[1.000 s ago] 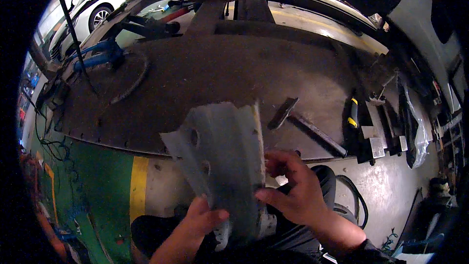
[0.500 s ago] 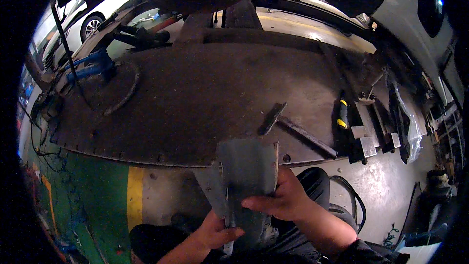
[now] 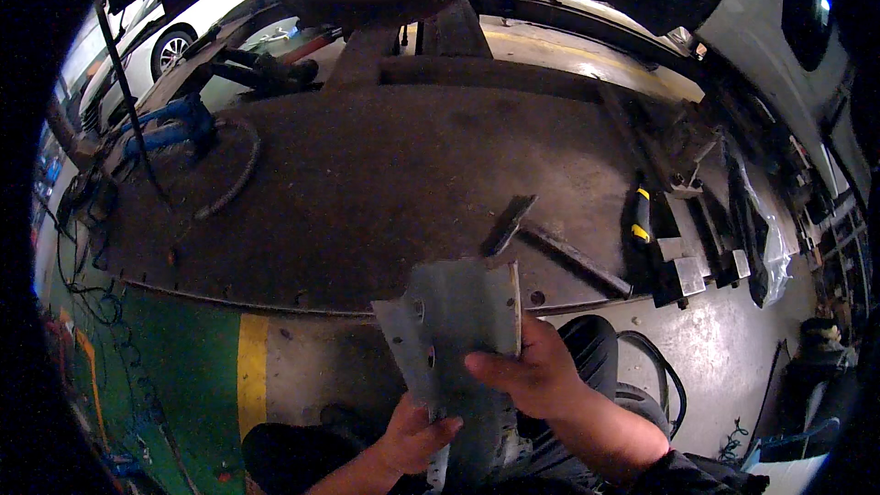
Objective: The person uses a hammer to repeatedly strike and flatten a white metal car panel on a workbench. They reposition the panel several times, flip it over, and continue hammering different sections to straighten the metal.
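A bent grey sheet metal part [image 3: 458, 312] with holes along its side is held low in front of me, at the near edge of a dark steel workbench [image 3: 348, 183]. My left hand [image 3: 412, 435] grips its lower left side, the thumb pressed on the metal. My right hand [image 3: 527, 371] is closed on its right edge, thumb lying across the front face. Just beyond the part, a hammer [image 3: 568, 257] lies on the bench, with a yellow-and-black handled tool [image 3: 641, 215] to its right.
Steel blocks [image 3: 683, 275] and crumpled plastic sheeting [image 3: 775, 266] sit at the bench's right end. A blue tool [image 3: 183, 128] with a hose is on the left. Cables [image 3: 101, 289] hang over the green floor [image 3: 174, 367]. Car bodywork [image 3: 793, 82] stands at the right, a white car behind left.
Since a second ago the metal part has dropped lower and tilted, its top now at the bench's near edge. My right thumb has moved onto the front face.
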